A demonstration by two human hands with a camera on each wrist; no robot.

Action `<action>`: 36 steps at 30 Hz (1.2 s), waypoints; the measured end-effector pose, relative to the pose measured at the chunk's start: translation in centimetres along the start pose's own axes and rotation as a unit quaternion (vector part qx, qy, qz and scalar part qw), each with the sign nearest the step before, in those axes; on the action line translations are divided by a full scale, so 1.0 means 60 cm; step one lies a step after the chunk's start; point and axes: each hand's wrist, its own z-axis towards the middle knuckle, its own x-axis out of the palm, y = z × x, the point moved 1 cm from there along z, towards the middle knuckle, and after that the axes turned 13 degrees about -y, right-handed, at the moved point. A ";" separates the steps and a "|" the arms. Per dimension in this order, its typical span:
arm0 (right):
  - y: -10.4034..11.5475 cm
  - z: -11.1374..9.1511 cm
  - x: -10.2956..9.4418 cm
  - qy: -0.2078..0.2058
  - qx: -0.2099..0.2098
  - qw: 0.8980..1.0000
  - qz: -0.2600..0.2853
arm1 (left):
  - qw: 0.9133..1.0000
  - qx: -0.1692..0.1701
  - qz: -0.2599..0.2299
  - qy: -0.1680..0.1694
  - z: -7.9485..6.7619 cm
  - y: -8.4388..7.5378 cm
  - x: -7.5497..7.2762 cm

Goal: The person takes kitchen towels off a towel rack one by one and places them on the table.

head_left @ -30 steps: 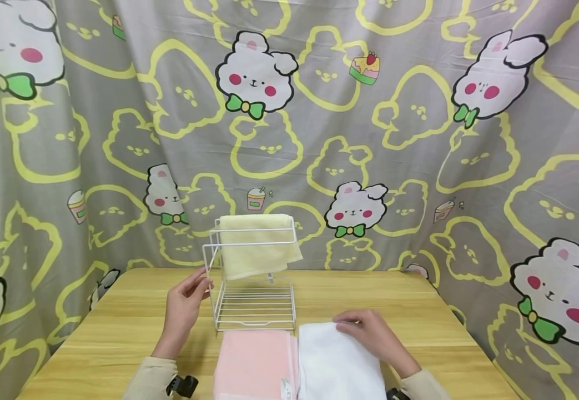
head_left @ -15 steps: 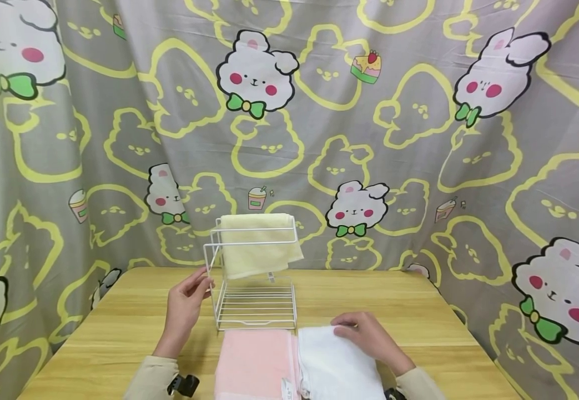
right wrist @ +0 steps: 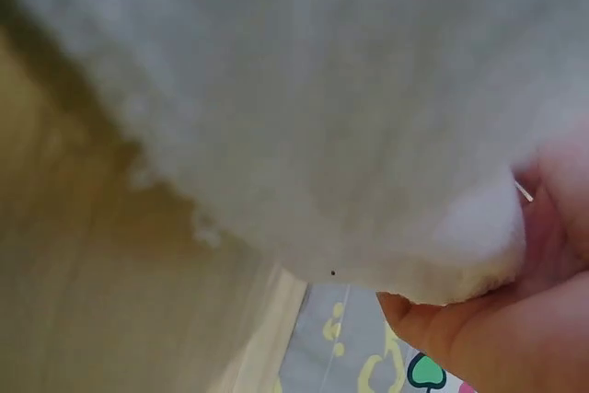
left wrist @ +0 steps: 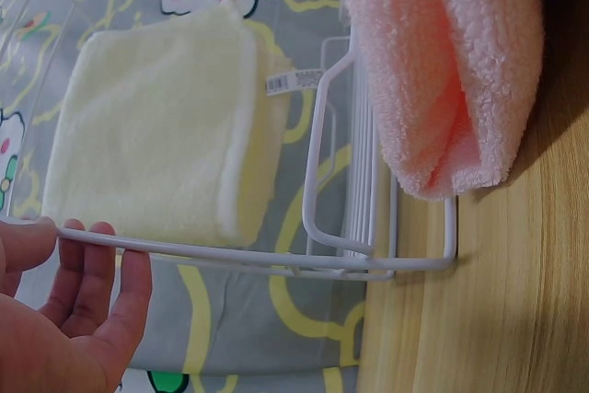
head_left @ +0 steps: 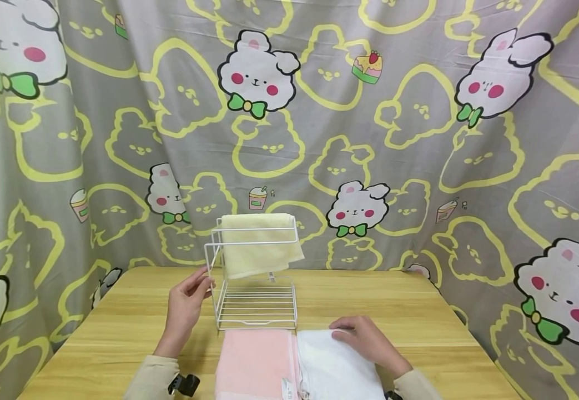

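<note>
A small white wire rack (head_left: 259, 243) stands on the table, with a folded pale yellow towel (head_left: 259, 260) draped over its upper rail. My left hand (head_left: 183, 311) pinches the rack's left upright between thumb and fingers; the left wrist view shows the fingertips along that wire (left wrist: 212, 253). In front of the rack lies a folded pink towel (head_left: 254, 364) with a small tag. Beside it on the right is a folded white towel (head_left: 336, 369), its far edge gripped by my right hand (head_left: 369, 341). Close up, the white towel (right wrist: 304, 135) fills much of the right wrist view, thumb and fingers around its edge.
The wooden table (head_left: 409, 300) reaches back to a grey curtain (head_left: 314, 122) printed with rabbits, which also hangs at both sides. A black strap device (head_left: 184, 384) sits on the left wrist. The rack's wire base (head_left: 256, 322) is just behind the pink towel.
My right hand has drawn slightly toward me and left, bringing the white towel's far edge with it; folds now show at its left side. The left hand stays on the rack.
</note>
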 end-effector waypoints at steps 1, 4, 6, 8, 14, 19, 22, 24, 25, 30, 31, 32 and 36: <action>-0.001 0.000 0.000 0.002 0.002 1.000 -0.001 | 1.000 0.000 -0.001 0.000 0.000 0.000 0.000; -0.003 0.000 -0.002 0.004 0.005 1.000 -0.001 | 1.000 0.001 -0.002 0.001 0.000 -0.001 0.001; -0.002 -0.001 -0.004 0.006 0.005 1.000 0.000 | 1.000 -0.001 -0.001 0.001 -0.001 -0.002 0.001; -0.001 -0.001 -0.007 0.007 0.006 1.000 0.002 | 1.000 -0.003 0.001 0.002 -0.001 -0.002 0.001; 0.001 -0.002 -0.014 0.001 0.017 1.000 -0.002 | 1.000 -0.006 0.004 0.000 0.000 0.000 0.000; 0.002 -0.002 -0.017 0.000 0.027 1.000 -0.005 | 1.000 -0.007 0.005 0.002 0.000 0.000 0.000; 0.004 -0.001 -0.018 0.000 0.029 1.000 -0.007 | 1.000 -0.004 0.004 0.003 0.000 0.000 -0.001; 0.005 -0.001 -0.019 -0.003 0.027 1.000 -0.011 | 1.000 -0.001 0.000 0.003 -0.001 0.000 -0.001; 0.006 -0.001 -0.020 -0.004 0.027 1.000 -0.013 | 1.000 0.004 -0.003 0.002 -0.001 0.000 -0.001; 0.010 0.000 -0.023 -0.008 0.025 1.000 -0.017 | 1.000 0.014 -0.009 -0.001 -0.002 -0.001 0.000; 0.011 0.000 -0.024 -0.008 0.025 0.999 -0.018 | 1.000 0.014 -0.008 -0.001 -0.002 -0.001 0.000; 0.012 0.000 -0.024 -0.008 0.026 0.999 -0.019 | 1.000 0.012 -0.005 -0.001 -0.002 0.000 0.000; 0.017 0.002 -0.026 -0.013 0.026 0.999 -0.022 | 1.000 0.003 0.000 -0.002 -0.001 0.000 0.000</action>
